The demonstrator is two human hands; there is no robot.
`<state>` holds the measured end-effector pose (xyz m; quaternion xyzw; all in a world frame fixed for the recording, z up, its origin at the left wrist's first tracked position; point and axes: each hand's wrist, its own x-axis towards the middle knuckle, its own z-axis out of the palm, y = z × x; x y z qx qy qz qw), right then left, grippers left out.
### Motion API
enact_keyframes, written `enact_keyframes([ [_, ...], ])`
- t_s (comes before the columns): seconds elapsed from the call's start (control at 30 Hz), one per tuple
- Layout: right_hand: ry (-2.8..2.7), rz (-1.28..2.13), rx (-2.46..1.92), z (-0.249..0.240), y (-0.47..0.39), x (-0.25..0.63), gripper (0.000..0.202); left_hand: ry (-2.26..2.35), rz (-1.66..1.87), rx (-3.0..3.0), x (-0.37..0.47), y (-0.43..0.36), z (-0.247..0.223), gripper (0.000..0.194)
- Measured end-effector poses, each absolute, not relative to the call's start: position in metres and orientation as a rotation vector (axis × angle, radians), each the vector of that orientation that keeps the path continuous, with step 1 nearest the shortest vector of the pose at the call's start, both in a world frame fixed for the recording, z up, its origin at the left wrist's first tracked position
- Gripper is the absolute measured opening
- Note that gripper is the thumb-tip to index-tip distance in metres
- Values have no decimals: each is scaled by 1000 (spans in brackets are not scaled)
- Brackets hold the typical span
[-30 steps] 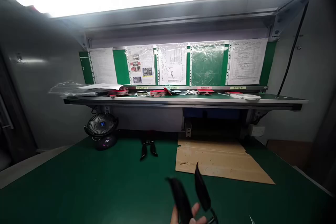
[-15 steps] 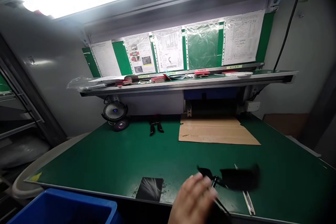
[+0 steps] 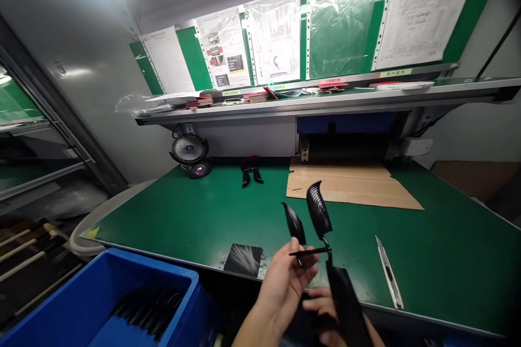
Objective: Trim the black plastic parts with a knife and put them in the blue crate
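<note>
Held over the table's front edge is a black plastic moulding, with curved, ribbed blades joined by a thin stem. My left hand pinches it near the stem, between thumb and fingers. Lower and to the right, my right hand has its fingers curled at the moulding's lower broad blade, which covers part of the hand. A utility knife lies to the right of both hands, blade end pointing away. Left of my left hand, a dark flat plate rests at the table edge.
A blue bin at lower left contains several black pieces. Farther back on the green table are a small fan, another black moulding and a cardboard sheet. Above runs a shelf with papers.
The view has tipped downward, showing more of the bin. The black moulding has turned from lying sideways over the knife to upright, left of it. My right hand has come into sight.
</note>
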<state>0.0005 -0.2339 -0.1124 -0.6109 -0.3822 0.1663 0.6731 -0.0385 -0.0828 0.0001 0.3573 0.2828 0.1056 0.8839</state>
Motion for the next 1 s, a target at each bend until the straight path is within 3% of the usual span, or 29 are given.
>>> enact_keyframes([
  [0.2,-519,637,-914,-71,-262,41,42,478,262,1238,-39,-46,7,42],
  [0.3,-459,511,-993,-32,-260,60,38,385,292,1645,-38,-48,9,42],
  [0.43,-774,499,-1258,-3,-254,69,29,432,398,2010,-32,-49,7,42],
  [0.5,-838,526,-1253,-4,-250,68,24,485,425,2033,-30,-47,4,40],
  [0.6,-420,533,-1019,-18,-233,70,33,429,568,2085,-31,-43,2,34],
  [0.73,-69,735,-856,-44,-202,76,32,-146,796,2348,-37,-39,8,17],
  [0.87,-85,878,-979,-56,-185,78,43,-635,846,2538,-36,-37,17,16],
  [1.0,-158,690,-1194,-52,-196,103,49,-384,923,2389,-35,-32,15,17],
])
